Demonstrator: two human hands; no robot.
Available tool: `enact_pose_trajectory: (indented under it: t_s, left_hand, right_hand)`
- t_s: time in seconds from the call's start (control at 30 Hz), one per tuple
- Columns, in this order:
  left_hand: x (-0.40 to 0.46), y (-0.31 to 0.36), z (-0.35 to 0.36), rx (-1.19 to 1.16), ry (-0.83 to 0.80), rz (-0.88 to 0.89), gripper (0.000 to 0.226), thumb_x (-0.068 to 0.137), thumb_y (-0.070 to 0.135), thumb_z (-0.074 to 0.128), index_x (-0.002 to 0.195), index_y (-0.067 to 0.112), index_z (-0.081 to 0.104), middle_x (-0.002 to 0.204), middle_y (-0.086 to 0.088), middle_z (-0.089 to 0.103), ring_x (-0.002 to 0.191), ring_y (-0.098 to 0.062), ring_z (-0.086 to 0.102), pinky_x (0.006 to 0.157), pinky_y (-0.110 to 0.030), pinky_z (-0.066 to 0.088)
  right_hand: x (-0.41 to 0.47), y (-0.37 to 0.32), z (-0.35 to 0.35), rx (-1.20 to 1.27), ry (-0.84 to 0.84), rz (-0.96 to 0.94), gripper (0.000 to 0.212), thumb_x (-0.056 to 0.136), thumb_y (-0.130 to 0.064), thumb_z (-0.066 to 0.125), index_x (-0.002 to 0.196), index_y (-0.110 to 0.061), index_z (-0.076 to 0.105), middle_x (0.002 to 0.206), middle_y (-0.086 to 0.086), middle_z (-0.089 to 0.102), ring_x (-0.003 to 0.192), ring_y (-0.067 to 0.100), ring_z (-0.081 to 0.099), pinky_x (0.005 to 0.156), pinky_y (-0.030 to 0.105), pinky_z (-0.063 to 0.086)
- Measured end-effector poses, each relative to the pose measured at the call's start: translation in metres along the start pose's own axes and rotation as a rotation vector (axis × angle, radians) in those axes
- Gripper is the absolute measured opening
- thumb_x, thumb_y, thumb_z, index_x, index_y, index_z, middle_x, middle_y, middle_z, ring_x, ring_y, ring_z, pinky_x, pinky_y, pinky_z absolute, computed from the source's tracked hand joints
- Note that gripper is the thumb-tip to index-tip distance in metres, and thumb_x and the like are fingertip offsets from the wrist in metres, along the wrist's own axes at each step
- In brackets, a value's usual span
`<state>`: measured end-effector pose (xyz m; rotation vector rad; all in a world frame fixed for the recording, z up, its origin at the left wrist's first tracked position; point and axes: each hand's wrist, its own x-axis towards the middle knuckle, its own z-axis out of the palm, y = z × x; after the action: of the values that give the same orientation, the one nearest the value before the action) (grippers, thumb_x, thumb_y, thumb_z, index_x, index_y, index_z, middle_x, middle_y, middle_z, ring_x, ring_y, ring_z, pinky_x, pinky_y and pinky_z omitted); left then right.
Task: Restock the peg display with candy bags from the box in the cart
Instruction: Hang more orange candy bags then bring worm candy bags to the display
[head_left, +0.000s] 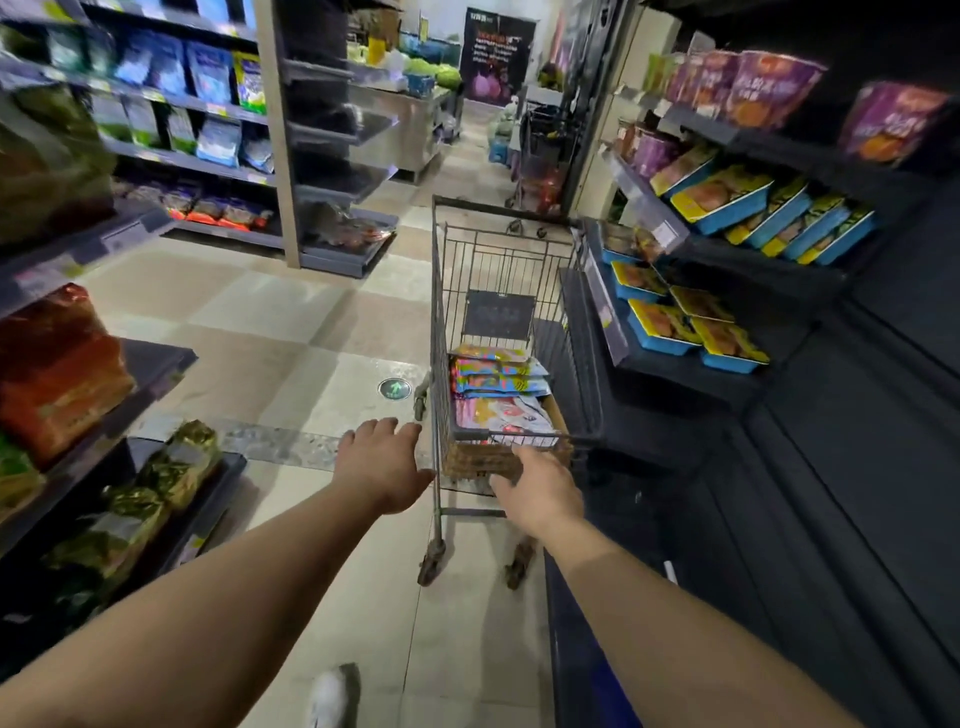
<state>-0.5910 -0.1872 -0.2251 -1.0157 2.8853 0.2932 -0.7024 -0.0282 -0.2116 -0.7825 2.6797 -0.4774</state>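
A wire shopping cart (441, 291) stands in the aisle just ahead of me. In its basket sits a brown cardboard box (483, 460) filled with candy bags: colourful blue and yellow ones (498, 371) at the far end, pink and white ones (511, 413) nearer. My left hand (384, 462) hovers with spread fingers beside the cart's near left corner, holding nothing. My right hand (540, 493) reaches the cart's near rim, thumb out to the left, fingertips at the wire edge. I cannot pick out a peg display with certainty.
Shelves of bagged goods (171, 73) line the left side. A dark chiller with blue and yellow trays (727, 200) runs close along the cart's right. The tiled floor (291, 322) stretches ahead to a steel counter (400, 124) and another cart (540, 156). My white shoe (330, 696) shows below.
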Motion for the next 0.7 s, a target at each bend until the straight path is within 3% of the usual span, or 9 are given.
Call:
enact_pose_trajectory:
  t_s: [0.2, 0.37, 0.7]
  left_hand:
    - [0.137, -0.031, -0.015, 0.052, -0.033, 0.067, 0.069, 0.091, 0.062, 0.051, 0.149, 0.027, 0.036, 0.156, -0.007, 0.037, 0.143, -0.030, 0.034, 0.116, -0.043, 0.028]
    - [0.257, -0.046, -0.044, 0.074, -0.011, 0.123, 0.065, 0.091, 0.059, 0.052, 0.147, 0.029, 0.038, 0.152, -0.004, 0.042, 0.141, -0.029, 0.036, 0.113, -0.041, 0.030]
    - [0.407, 0.016, 0.000, 0.096, -0.165, 0.251, 0.065, 0.088, 0.059, 0.054, 0.142, 0.025, 0.041, 0.144, -0.009, 0.047, 0.136, -0.034, 0.039, 0.110, -0.043, 0.033]
  right_hand:
    - [0.123, -0.015, -0.003, 0.033, -0.010, 0.144, 0.054, 0.094, -0.048, 0.053, 0.142, -0.025, 0.045, 0.139, 0.008, 0.053, 0.123, 0.032, 0.053, 0.104, 0.040, 0.044]
    - [0.215, -0.034, -0.016, 0.140, 0.045, 0.248, 0.054, 0.091, -0.046, 0.056, 0.142, -0.030, 0.047, 0.142, 0.000, 0.054, 0.126, 0.028, 0.053, 0.102, 0.038, 0.046]
    - [0.338, 0.019, -0.027, 0.208, -0.007, 0.403, 0.046, 0.092, -0.038, 0.060, 0.136, -0.026, 0.053, 0.135, 0.004, 0.059, 0.120, 0.027, 0.058, 0.096, 0.035, 0.049]
